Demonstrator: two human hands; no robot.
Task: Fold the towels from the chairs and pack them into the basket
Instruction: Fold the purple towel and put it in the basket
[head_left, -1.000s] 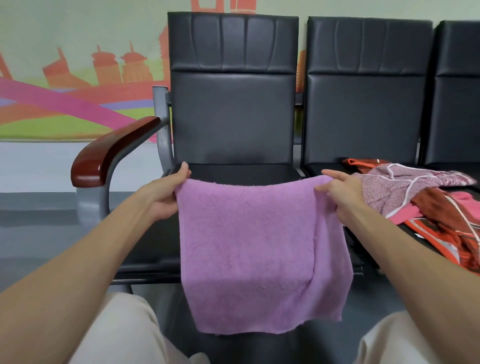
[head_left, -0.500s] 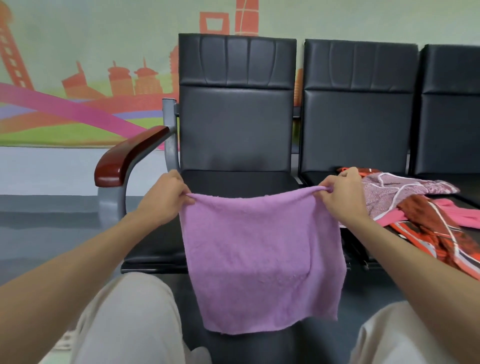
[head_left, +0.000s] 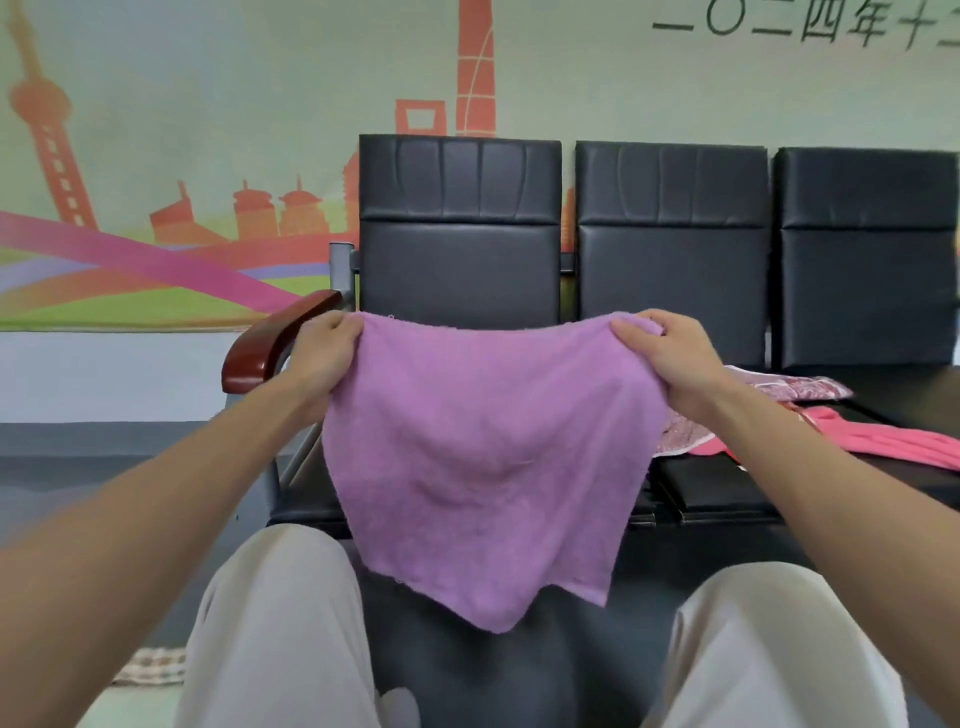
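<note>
Raised since earlier: fuzzy purple terry towel (head_left: 483, 457) now chest-high before black padded chairs (head_left: 460, 228), left hand (head_left: 324, 358) and right hand (head_left: 670, 358) pinching top corners (basket unseen); I judge folding imminent.

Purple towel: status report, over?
Left hand, right hand each grip a top corner. Purple terry towel hangs between them. Basket not in view.

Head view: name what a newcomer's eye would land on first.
The purple towel held up at centre, its top corners gripped by the left hand and right hand, draws the eye first. Behind it stands a row of black chairs, and more cloths, pink and patterned, lie on the seat to the right.
</note>
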